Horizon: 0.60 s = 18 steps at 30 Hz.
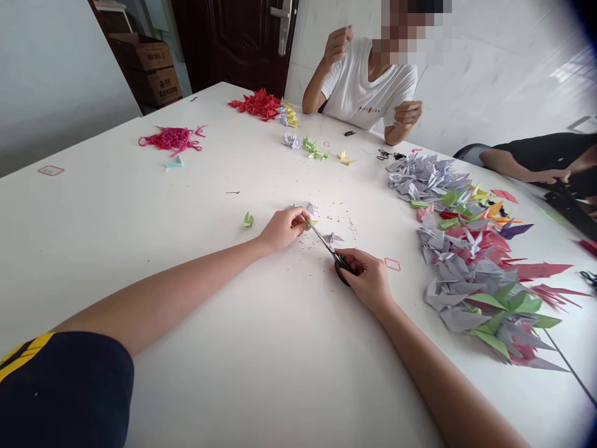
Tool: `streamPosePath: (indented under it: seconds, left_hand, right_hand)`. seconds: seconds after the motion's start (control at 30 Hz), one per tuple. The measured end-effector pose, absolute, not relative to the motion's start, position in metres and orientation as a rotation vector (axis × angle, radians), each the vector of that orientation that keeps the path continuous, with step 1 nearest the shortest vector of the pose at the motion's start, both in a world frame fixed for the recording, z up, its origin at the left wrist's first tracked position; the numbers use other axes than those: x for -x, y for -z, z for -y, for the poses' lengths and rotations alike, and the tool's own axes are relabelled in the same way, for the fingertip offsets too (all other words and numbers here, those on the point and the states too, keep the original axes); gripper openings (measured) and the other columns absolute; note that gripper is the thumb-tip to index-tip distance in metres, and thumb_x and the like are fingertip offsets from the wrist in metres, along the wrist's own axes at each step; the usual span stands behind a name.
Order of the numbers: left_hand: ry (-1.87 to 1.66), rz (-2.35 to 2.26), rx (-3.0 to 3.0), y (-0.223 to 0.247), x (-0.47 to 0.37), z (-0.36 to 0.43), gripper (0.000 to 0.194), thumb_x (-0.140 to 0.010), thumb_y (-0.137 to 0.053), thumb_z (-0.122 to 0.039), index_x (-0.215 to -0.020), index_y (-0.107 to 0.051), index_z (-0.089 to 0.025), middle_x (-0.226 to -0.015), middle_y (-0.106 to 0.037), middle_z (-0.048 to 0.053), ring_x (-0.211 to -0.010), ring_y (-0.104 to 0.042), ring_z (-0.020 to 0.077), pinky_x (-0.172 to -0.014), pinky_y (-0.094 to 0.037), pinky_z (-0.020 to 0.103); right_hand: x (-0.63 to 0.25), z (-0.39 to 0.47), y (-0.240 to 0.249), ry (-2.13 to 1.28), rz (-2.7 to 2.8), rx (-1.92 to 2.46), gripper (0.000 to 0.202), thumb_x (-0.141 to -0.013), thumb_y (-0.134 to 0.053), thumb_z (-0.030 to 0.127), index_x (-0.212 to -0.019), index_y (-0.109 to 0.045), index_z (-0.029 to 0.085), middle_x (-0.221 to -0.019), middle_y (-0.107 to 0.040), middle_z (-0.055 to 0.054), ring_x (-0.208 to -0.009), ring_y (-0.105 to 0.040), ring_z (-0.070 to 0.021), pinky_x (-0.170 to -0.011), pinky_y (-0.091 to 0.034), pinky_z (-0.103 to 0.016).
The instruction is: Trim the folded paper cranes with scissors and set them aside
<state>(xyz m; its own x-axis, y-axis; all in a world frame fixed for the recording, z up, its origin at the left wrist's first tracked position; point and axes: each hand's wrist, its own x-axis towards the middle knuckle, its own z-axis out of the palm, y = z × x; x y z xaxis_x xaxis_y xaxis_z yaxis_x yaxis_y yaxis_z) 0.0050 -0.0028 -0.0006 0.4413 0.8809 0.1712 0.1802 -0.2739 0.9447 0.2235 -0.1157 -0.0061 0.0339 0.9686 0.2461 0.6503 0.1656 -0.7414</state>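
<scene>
Near the middle of the white table point(224, 311), my left hand point(283, 229) is closed, pinching a small green paper crane point(312, 223). My right hand point(368, 277) grips black-handled scissors point(345, 270), whose blades reach up and left to the green paper. Whether the blade tips are parted is too small to tell. A grey paper crane point(333, 238) lies beside the blades, and a pale one point(312, 209) sits just behind my left fingertips. Left of my left hand lies another green crane point(248, 219). Tiny red scraps point(351, 222) are scattered around the blades.
A large heap of grey, red and green cranes point(476, 261) spreads along the right. Farther back lie red cranes point(261, 104) and pink cord point(172, 139). A person in a white shirt point(387, 93) sits opposite; another in dark clothing point(550, 162) is at the right.
</scene>
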Motion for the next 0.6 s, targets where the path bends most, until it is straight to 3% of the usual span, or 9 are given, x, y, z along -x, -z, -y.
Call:
streamPosePath:
  seconds: [0.23, 0.6]
  left_hand:
    - [-0.896, -0.940, -1.742, -0.0003, -0.0059, 0.0029, 0.005, -0.086, -0.060, -0.021, -0.088, -0.061, -0.017, -0.083, -0.066, 0.003, -0.066, -0.058, 0.0114, -0.065, -0.045, 0.026]
    - [-0.893, -0.932, -1.723, -0.0005, -0.0044, 0.0021, 0.008, -0.083, -0.062, -0.024, -0.087, -0.062, -0.017, -0.080, -0.065, 0.003, -0.067, -0.059, 0.0129, -0.064, -0.046, 0.026]
  right_hand:
    - [-0.2240, 0.1153, 0.0074, -0.546, 1.685, 1.560, 0.029, -0.074, -0.067, 0.031, -0.101, -0.075, 0.021, -0.067, -0.052, 0.002, -0.058, -0.041, -0.0124, -0.056, -0.037, -0.027]
    - [-0.2240, 0.1147, 0.0075, -0.544, 1.689, 1.537, 0.030, -0.074, -0.067, 0.029, -0.101, -0.075, 0.020, -0.068, -0.054, 0.001, -0.059, -0.042, -0.0126, -0.056, -0.038, -0.027]
